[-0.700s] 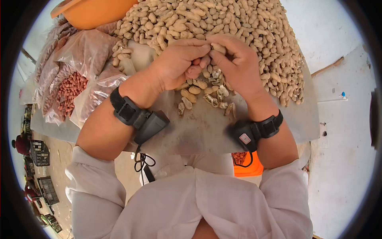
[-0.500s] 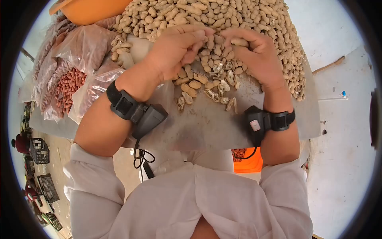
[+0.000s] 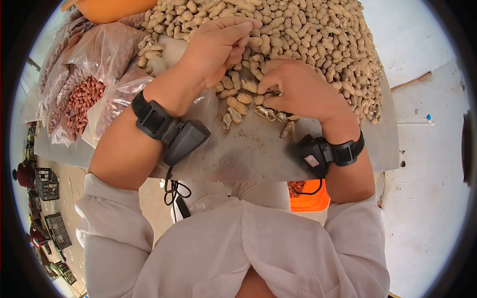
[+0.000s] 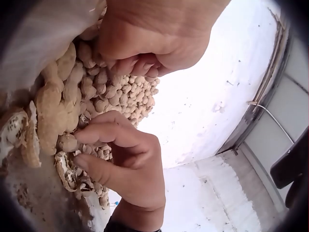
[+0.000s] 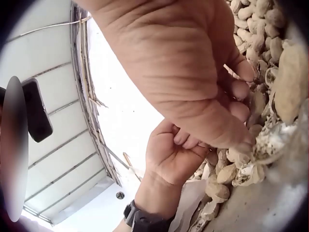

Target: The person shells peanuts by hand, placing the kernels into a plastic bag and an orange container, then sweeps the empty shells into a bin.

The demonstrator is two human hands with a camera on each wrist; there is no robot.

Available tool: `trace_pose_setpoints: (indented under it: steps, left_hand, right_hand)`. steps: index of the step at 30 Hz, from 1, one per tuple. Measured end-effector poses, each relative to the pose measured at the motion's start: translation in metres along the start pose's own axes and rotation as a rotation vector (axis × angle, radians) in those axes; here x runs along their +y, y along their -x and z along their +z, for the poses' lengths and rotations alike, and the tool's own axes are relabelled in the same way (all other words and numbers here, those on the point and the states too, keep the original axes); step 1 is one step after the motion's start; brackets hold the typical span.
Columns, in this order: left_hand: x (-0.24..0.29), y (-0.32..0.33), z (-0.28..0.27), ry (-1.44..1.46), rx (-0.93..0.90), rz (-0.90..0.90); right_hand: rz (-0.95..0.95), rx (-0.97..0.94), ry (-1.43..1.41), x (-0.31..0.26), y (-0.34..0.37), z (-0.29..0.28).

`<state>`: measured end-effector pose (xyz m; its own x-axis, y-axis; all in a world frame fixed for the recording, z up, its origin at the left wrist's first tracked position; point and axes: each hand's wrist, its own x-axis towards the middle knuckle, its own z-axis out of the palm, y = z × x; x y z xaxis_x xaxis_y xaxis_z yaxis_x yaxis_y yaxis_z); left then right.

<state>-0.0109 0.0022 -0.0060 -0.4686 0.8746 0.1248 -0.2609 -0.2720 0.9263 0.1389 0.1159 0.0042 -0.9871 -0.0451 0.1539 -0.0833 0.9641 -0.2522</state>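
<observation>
My left hand (image 3: 208, 49) hovers over the near edge of the unshelled peanut pile (image 3: 318, 30), its thumb laid along the index finger and the other fingers curled in. Its palm is hidden in the head view. Lower and to the right, my right hand (image 3: 303, 89) reaches palm-down among loose peanuts (image 3: 240, 107) and split shells (image 3: 266, 113). In the left wrist view, a gap separates the right thumb and index finger, and a peanut (image 4: 67, 142) lies right at their tips. The right wrist view shows the right thumb close over a broken shell (image 5: 270, 145).
Clear plastic bags (image 3: 102, 54) of red peanut kernels (image 3: 84, 102) lie at the left. An orange basin (image 3: 112, 10) stands behind them. Below the metal tabletop (image 3: 238, 159) sits an orange tub (image 3: 310, 198). A white wall (image 3: 427, 164) borders the right side.
My hands, together earlier over a peanut, have come apart. The left has moved up and slightly left; the right swung out right, then came down and back toward the loose peanuts.
</observation>
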Motion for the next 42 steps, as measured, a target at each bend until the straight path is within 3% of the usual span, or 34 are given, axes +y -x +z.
trace_pose_setpoints:
  steps: [3,6,9,12,16,22,28,31,37,40,42]
  left_hand:
    - [-0.001,-0.001,-0.002,-0.012,-0.027,0.016]
    - [-0.003,-0.002,-0.004,-0.035,-0.061,-0.053]
    - [-0.001,0.002,0.003,-0.074,-0.079,-0.137]
    - [0.001,0.005,0.008,-0.093,-0.109,-0.137]
    - [0.004,0.005,0.007,-0.032,-0.168,-0.129]
    - [0.004,0.006,0.005,-0.176,-0.177,-0.029]
    - [0.002,0.008,0.010,-0.367,-0.191,0.227]
    - [-0.003,0.007,0.008,-0.434,-0.175,0.258]
    - [-0.005,0.009,0.011,-0.563,-0.145,0.333]
    - [-0.002,0.009,0.013,-0.418,-0.142,0.290]
    - [-0.002,0.008,0.011,-0.470,-0.136,0.286]
  right_hand:
    - [-0.080,0.052,0.007,0.006,-0.002,0.004]
    - [0.106,0.098,-0.330,0.007,-0.002,-0.003]
    - [0.201,0.322,-0.539,0.002,-0.001,-0.010]
    - [0.159,0.474,-0.593,0.004,-0.002,-0.011]
    - [0.137,0.547,-0.798,0.011,-0.004,-0.006]
    - [0.134,0.542,-1.209,0.013,-0.007,-0.001]
    - [0.129,0.590,-1.246,0.010,-0.011,0.005]
    - [0.121,0.584,-1.078,0.009,-0.010,0.004]
    - [0.141,0.597,-1.029,0.005,-0.009,0.003]
    - [0.209,0.602,-1.283,0.000,-0.008,0.001]
    - [0.203,0.583,-1.336,0.000,-0.009,0.002]
